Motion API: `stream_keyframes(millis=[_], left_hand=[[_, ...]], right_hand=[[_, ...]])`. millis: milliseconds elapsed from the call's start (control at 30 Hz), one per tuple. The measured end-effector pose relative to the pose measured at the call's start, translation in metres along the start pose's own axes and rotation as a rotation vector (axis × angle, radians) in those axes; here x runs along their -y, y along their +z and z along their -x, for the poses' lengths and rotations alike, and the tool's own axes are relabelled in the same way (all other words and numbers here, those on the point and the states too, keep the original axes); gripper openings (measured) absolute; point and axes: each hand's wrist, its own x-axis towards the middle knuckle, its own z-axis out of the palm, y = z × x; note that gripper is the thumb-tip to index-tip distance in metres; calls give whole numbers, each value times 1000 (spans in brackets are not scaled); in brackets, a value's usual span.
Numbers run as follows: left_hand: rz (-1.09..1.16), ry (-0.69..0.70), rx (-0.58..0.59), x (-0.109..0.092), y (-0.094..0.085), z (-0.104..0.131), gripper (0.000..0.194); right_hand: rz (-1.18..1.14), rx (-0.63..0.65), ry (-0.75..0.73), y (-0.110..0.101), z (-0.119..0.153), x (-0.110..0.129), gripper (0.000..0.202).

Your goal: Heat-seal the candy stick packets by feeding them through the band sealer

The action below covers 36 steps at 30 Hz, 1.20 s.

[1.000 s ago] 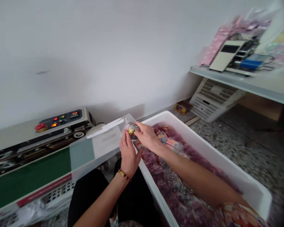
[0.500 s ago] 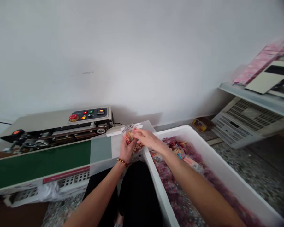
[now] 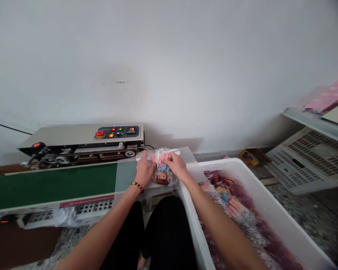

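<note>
A clear packet (image 3: 162, 173) with a printed cartoon figure and pink pieces lies on the pale sheet at the end of the green belt (image 3: 53, 183). My left hand (image 3: 145, 170) grips its left edge, fingers closed, with a beaded bracelet on the wrist. On the packet's upper right edge, my right hand (image 3: 178, 164) pinches the film. Just right of my knees stands a white foam box (image 3: 259, 183) holding many similar packets (image 3: 233, 204).
A sealing machine (image 3: 81, 140) with lit buttons runs along the wall at left. White crates (image 3: 304, 165) sit under a shelf (image 3: 318, 120) at right, beside a small yellow box (image 3: 249, 158) on the floor.
Both hands have moved apart to the packet's two sides. The packet now lies with its printed face showing. The view has shifted, so the machine appears further right.
</note>
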Motion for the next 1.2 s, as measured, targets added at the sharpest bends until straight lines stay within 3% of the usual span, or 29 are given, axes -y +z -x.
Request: stream_keyframes(millis=[67, 200, 267, 367, 433, 500, 667, 833, 1033, 1200], left_hand=[[-233, 87, -47, 0, -3, 7, 59], [-516, 312, 122, 2, -10, 22, 49], [-614, 311, 157, 7, -18, 25, 50], [-712, 255, 155, 16, -33, 24, 45], [-721, 238, 145, 20, -43, 22, 42], [-690, 259, 139, 22, -48, 20, 41], [-594, 391, 235, 26, -52, 13, 45], [-519, 459, 327, 39, -61, 2, 47], [-492, 478, 345, 51, -81, -1, 48], [-448, 507, 367, 61, -105, -1, 48]], right_hand=[[212, -40, -6, 4, -1, 8, 34], [434, -84, -38, 11, 2, 17, 40], [441, -81, -53, 12, 5, 18, 47], [470, -26, -243, 13, 14, 15, 63], [511, 59, -352, 13, 19, 11, 61], [556, 113, -352, 12, 24, 8, 55], [653, 56, -355, 9, 24, 15, 50], [667, 126, -463, 12, 18, 25, 46], [660, 109, -393, 16, 20, 14, 50], [690, 47, -427, 16, 22, 6, 51]])
